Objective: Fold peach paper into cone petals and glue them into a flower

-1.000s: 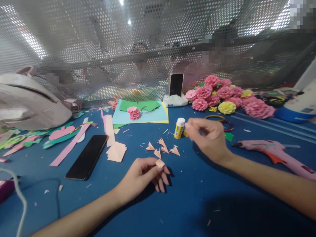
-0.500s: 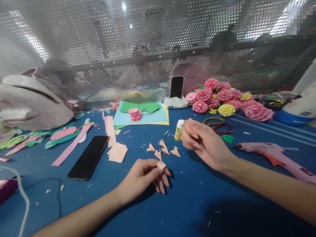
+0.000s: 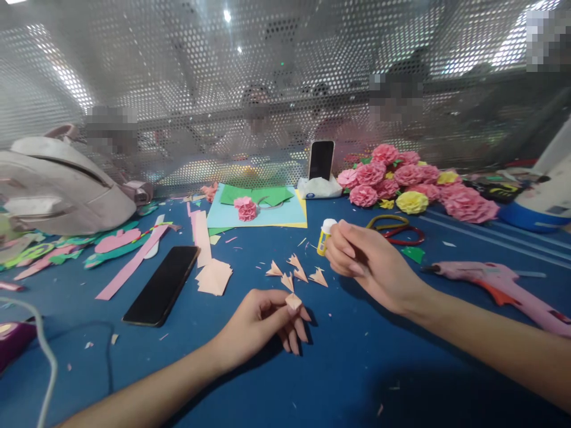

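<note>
My left hand (image 3: 267, 324) rests low over the blue table, its thumb and forefinger pinching a small folded peach paper piece (image 3: 293, 302). Several similar folded paper pieces (image 3: 300, 269) lie just beyond those fingertips. To the right, my right hand (image 3: 370, 261) is raised with its fingers curled in; what they hold, if anything, is hidden. A yellow glue stick (image 3: 323, 242) with a white cap is upright, slightly tilted, right beside the curled fingers. Whether the fingers touch it I cannot tell. A stack of peach paper squares (image 3: 215, 277) lies left of my hands.
A black phone (image 3: 161, 286) lies at left, near pink paper strips (image 3: 134, 261) and a pale backpack (image 3: 66, 184). Pink and yellow paper flowers (image 3: 392, 178) sit at the back right. Scissors (image 3: 404, 233) and a pink glue gun (image 3: 499, 282) are beyond my right forearm.
The whole view has shifted slightly, moving everything a little right and down. Both hands keep nearly the same poses, and the paper piece is still pinched in my left hand.
</note>
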A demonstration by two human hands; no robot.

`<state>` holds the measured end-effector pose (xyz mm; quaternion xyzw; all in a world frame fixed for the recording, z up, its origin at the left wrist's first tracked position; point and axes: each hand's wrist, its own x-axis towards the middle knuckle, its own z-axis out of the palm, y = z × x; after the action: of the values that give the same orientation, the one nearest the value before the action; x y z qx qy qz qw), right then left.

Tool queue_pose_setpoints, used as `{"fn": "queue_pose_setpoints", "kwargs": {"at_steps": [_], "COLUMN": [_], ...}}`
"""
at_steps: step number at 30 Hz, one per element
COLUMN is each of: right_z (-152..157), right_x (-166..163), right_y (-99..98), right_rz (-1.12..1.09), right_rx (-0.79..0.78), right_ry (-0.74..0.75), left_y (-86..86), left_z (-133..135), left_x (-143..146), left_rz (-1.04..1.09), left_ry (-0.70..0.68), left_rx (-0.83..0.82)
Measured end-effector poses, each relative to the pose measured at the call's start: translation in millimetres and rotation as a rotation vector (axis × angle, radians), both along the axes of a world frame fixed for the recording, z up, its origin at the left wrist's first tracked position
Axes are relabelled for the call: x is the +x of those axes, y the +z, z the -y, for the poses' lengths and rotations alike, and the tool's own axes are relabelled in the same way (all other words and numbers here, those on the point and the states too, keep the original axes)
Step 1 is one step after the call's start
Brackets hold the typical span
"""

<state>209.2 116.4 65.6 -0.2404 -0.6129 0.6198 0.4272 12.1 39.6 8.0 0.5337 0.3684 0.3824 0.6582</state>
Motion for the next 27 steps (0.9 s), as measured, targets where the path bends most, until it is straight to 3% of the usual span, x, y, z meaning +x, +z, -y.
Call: {"fn": "queue_pose_setpoints", "kwargs": {"at_steps": [2,5,7,12,15,21,27], "right_z": [-12,-34,-46,-59,-61,-36,16], "right_x": [5,14,20,23,23,19,9], "right_y": [1.0,-0.9,-6.9,-32.6,-38.2,-9.5,17.3], "right_rz": [0.058,0.184,0.379,0.68,0.841,0.829,0.605], "right_rx": [0.168,0.611,0.753,0.706,0.737,0.937,0.827], "right_ry": [-0.161,-0.446,-0.425,-0.318,-0.277,-0.275,-0.229], "left_y": [0.0,-0.4,-1.1,-3.4,-3.1,1.0,0.6], "left_z": [0,0,0,-1,-1,1,2], "left_x": [0,-1,-1,-1,-1,-1,0], "left_rz": [0.004,0.007,0.012,0.02,0.024,0.026,-0.012], "left_ry": [0.003,0.009,0.018,0.025,0.031,0.048,0.076], "left_rx": [0.0,-0.003,-0.007,-0.009,-0.013,-0.012,0.026]}}
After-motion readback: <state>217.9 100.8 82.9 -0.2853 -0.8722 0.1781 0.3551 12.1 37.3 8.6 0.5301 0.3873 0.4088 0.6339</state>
